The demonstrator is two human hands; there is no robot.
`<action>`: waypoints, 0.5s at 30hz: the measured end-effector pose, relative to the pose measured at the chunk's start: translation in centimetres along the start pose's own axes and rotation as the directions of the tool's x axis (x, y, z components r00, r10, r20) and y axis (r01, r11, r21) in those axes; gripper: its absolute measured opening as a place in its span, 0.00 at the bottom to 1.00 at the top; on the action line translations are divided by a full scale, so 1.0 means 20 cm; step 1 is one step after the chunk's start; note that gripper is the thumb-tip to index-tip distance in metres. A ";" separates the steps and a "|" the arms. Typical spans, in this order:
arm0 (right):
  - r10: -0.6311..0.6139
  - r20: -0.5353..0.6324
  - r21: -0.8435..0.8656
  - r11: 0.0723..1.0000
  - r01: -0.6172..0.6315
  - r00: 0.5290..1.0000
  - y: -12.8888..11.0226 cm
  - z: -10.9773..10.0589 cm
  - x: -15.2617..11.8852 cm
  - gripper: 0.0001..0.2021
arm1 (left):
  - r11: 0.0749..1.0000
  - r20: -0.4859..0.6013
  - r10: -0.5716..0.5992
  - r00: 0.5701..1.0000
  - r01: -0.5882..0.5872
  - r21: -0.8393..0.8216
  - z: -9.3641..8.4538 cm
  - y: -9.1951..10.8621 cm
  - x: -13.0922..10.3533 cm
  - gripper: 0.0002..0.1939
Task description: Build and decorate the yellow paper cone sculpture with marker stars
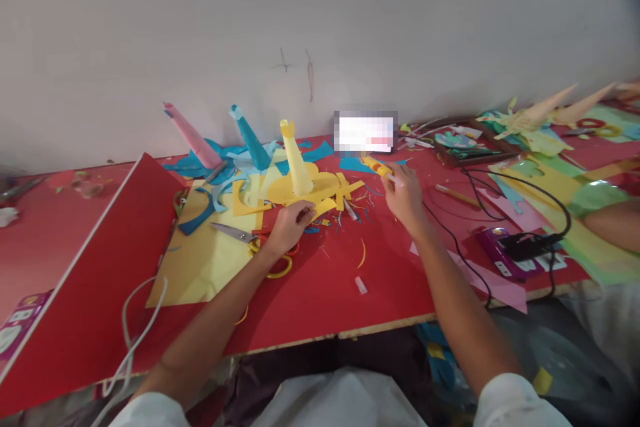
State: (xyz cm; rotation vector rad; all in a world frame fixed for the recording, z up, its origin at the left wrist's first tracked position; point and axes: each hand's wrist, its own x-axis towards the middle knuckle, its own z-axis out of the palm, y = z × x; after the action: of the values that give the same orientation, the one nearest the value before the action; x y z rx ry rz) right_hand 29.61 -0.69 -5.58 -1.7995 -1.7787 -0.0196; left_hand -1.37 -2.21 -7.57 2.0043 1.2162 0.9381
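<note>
My left hand point(289, 229) is closed on a small yellow paper piece point(325, 207), its fingers pinched at one end. A pale yellow paper cone point(299, 170) stands upright on a scalloped yellow paper base point(280, 191) just beyond that hand. My right hand point(404, 197) grips a yellow-orange glue tube point(377, 167) that points up and left. Scissors with a grey blade point(233, 232) and red and yellow handles lie partly under my left wrist. Paper scraps point(350, 208) are scattered between my hands.
Blue point(253, 140) and pink point(193, 140) paper cones stand at the back left. A lit screen point(364, 133) leans near the wall. A red divider point(100, 280) rises on the left. Black cables and a purple power strip point(505, 253) lie right, near another person's arm point(613, 223).
</note>
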 end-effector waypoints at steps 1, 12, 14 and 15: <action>0.036 0.032 0.029 0.999 -0.037 0.999 -0.01 0.02 -0.01 0.18 | 1.000 0.012 -0.003 1.000 0.003 -0.009 0.00 0.00 0.00 0.10; 0.291 0.197 0.182 0.927 -0.327 0.936 -0.03 0.07 -0.08 0.27 | 0.993 0.180 0.000 0.984 -0.021 0.114 0.00 0.00 -0.01 0.10; 0.266 0.218 0.167 0.938 -0.304 0.939 -0.05 0.08 -0.10 0.27 | 0.994 0.188 -0.021 0.982 0.001 0.109 0.00 0.00 -0.01 0.10; 0.249 0.218 0.155 0.946 -0.285 0.944 -0.06 0.08 -0.11 0.27 | 0.995 0.193 -0.024 0.981 0.004 0.102 0.00 0.00 -0.01 0.10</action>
State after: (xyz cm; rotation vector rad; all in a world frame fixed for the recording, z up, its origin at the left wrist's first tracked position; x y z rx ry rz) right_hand 27.60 -2.14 -7.38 -1.9432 -1.5875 0.4327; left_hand -1.49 -2.37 -7.69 2.1083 1.1877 0.6673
